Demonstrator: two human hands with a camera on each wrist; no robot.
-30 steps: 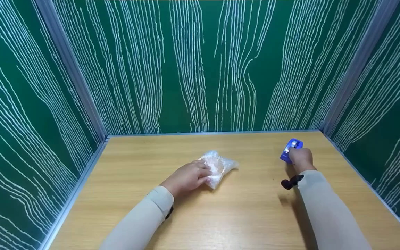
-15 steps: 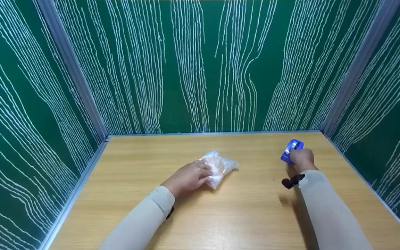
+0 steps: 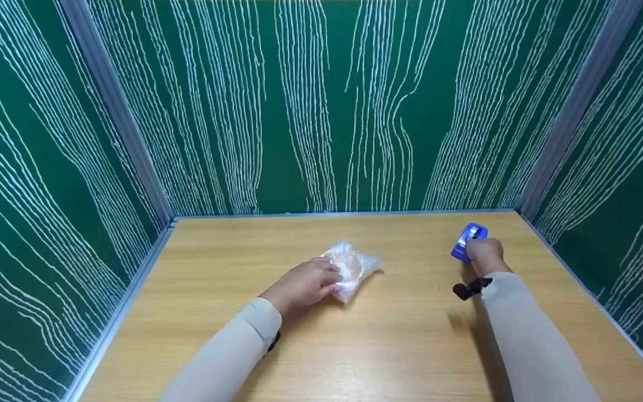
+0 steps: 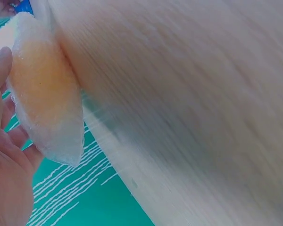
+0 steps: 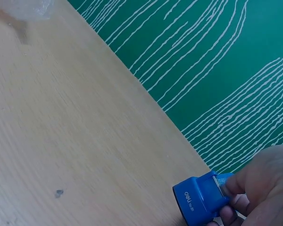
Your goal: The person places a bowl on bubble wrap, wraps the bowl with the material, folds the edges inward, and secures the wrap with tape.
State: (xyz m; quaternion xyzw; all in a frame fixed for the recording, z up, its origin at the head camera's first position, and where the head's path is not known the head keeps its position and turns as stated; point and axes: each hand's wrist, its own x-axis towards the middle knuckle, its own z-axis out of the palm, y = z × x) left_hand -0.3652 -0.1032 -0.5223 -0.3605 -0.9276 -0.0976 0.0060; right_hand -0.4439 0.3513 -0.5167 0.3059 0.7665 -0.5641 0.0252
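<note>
My left hand [image 3: 305, 282] holds a bubble-wrap bundle [image 3: 349, 268] on the wooden table. In the left wrist view, thumb and fingers lie along one edge of the bundle [image 4: 49, 94], and something orange shows through the clear wrap. On the right, my right hand [image 3: 484, 254] grips a small blue plastic device [image 3: 462, 248] close over the far part of the table. Close up in the right wrist view, the blue device [image 5: 193, 200] bears the word "deli" and has a silvery metal strip, with the fingers of my right hand [image 5: 269, 188] curled at that end.
The wooden table [image 3: 388, 346] is bounded by green panels [image 3: 299, 111] with wavy white lines at the back and both sides. Grey metal posts [image 3: 115, 106] stand at the corners. A dark wrist strap [image 3: 472, 289] sits at the right sleeve.
</note>
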